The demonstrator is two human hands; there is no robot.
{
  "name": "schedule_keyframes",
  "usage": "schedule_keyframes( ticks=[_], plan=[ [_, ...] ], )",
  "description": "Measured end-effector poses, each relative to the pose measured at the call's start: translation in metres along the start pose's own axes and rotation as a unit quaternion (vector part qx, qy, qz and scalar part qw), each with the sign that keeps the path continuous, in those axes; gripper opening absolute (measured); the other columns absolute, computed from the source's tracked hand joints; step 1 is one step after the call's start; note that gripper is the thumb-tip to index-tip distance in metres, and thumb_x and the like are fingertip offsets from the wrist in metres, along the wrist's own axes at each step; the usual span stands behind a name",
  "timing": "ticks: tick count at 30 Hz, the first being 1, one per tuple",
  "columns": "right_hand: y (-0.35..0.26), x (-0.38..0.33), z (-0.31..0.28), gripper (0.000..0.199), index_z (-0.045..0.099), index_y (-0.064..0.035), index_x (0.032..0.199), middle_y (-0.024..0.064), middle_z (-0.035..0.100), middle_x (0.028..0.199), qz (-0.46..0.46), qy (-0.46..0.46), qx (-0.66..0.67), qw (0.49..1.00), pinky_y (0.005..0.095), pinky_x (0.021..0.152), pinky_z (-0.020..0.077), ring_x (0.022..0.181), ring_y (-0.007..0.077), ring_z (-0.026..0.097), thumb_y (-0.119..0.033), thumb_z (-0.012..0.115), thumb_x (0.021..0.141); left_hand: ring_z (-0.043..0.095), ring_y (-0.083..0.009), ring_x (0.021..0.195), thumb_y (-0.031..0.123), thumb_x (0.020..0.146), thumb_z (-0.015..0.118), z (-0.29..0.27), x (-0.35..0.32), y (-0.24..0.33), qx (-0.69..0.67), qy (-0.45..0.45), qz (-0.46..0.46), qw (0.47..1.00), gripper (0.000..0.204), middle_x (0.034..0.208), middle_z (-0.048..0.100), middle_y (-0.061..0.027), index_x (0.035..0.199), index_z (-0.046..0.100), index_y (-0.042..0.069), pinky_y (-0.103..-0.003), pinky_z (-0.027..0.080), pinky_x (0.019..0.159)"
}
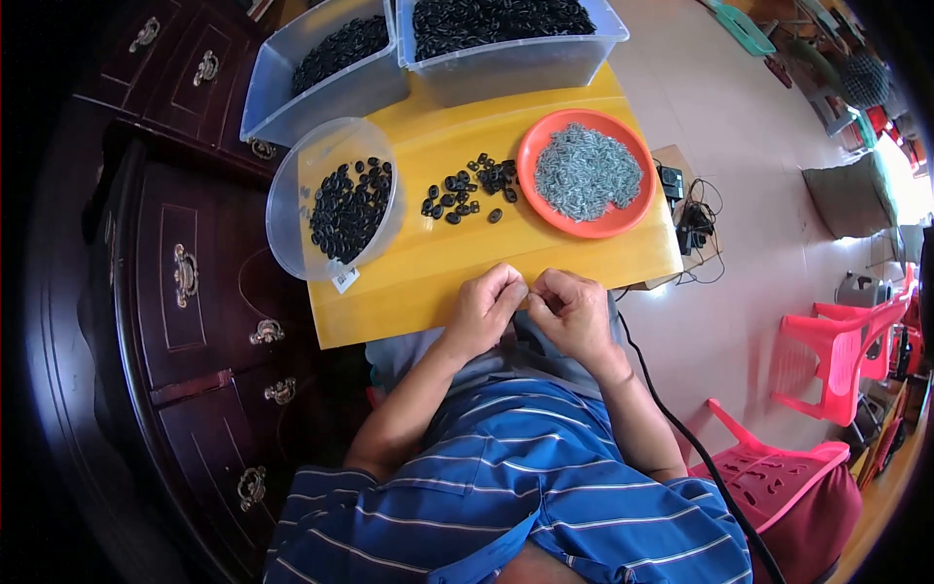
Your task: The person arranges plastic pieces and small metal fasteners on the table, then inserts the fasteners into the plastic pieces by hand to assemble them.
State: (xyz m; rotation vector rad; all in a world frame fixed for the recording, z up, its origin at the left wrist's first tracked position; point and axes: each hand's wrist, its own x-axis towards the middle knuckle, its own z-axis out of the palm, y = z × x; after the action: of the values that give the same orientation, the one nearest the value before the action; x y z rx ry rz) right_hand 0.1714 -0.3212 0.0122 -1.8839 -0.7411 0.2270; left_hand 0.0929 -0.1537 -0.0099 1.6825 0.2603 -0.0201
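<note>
My left hand [485,310] and my right hand [572,313] meet over the near edge of the yellow table [438,277], fingertips pinched together. Whatever they hold is too small or hidden to make out. Ahead of them lies a loose group of small black oval parts [453,200], with more black pieces [497,174] heaped beside it. To the right, an orange plate [558,225] bears a pile of small silvery metal pins or screws [588,172]. On the left, a clear round tub [288,229] holds many black oval parts [348,212].
Two clear bins [326,107] [516,70] filled with black parts stand at the far edge. A dark wooden cabinet [214,292] is close on the left. At right are a black cable [671,414], a box with adapters [693,229] and pink plastic chairs [827,355].
</note>
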Motion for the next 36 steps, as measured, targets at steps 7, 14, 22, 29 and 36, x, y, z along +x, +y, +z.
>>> schedule_keyframes(
  ticks=[7,14,22,29,36],
  plan=[
    [0.021,-0.002,0.005,0.012,0.064,-0.0045,0.081,-0.0077,0.057,0.068,0.154,-0.060,0.188,0.968,0.0206,0.056,0.0423,0.063,0.0003,0.050,-0.005,0.072,0.090,0.066,-0.0090,0.055,0.011,0.104,0.058,-0.010,0.001,0.017,0.045,-0.009,0.076,0.996,0.010,0.078,0.066,-0.0021,0.100,0.060,0.001,-0.021,0.050,0.051],
    [0.017,0.005,0.000,0.009,0.064,-0.0052,0.089,-0.0031,0.063,0.077,0.229,-0.125,0.367,0.893,0.0200,0.063,0.0458,0.068,0.0040,0.057,-0.007,0.069,0.095,0.057,-0.0041,0.060,0.005,0.099,0.063,-0.016,-0.001,0.027,-0.049,-0.033,0.012,0.998,0.005,0.074,0.063,0.0001,0.097,0.064,0.001,-0.024,0.046,0.051],
    [0.011,0.007,0.001,0.008,0.065,-0.0031,0.092,-0.0060,0.063,0.082,0.203,-0.121,0.344,0.909,0.0186,0.065,0.0466,0.072,0.0008,0.056,-0.008,0.069,0.097,0.051,-0.0015,0.058,0.009,0.098,0.062,-0.015,0.002,0.015,-0.133,-0.017,-0.037,0.990,0.006,0.075,0.060,0.0030,0.097,0.063,0.003,-0.020,0.042,0.051],
    [0.003,0.026,-0.006,0.008,0.065,-0.0018,0.095,-0.0060,0.061,0.083,0.175,-0.112,0.282,0.937,0.0187,0.066,0.0454,0.073,0.0006,0.054,-0.008,0.069,0.097,0.050,-0.0022,0.061,0.010,0.099,0.058,-0.013,0.022,0.017,-0.186,0.006,0.011,0.982,0.007,0.079,0.059,0.0026,0.096,0.061,0.004,-0.019,0.042,0.054],
    [0.003,0.046,-0.026,0.008,0.065,-0.0026,0.093,-0.0072,0.059,0.081,0.142,-0.047,0.266,0.952,0.0199,0.065,0.0445,0.073,0.0017,0.053,-0.008,0.069,0.097,0.052,-0.0053,0.064,0.015,0.100,0.057,-0.010,0.052,0.032,-0.227,-0.024,0.029,0.973,0.010,0.080,0.058,0.0007,0.099,0.059,0.006,-0.022,0.046,0.059]
  ],
)
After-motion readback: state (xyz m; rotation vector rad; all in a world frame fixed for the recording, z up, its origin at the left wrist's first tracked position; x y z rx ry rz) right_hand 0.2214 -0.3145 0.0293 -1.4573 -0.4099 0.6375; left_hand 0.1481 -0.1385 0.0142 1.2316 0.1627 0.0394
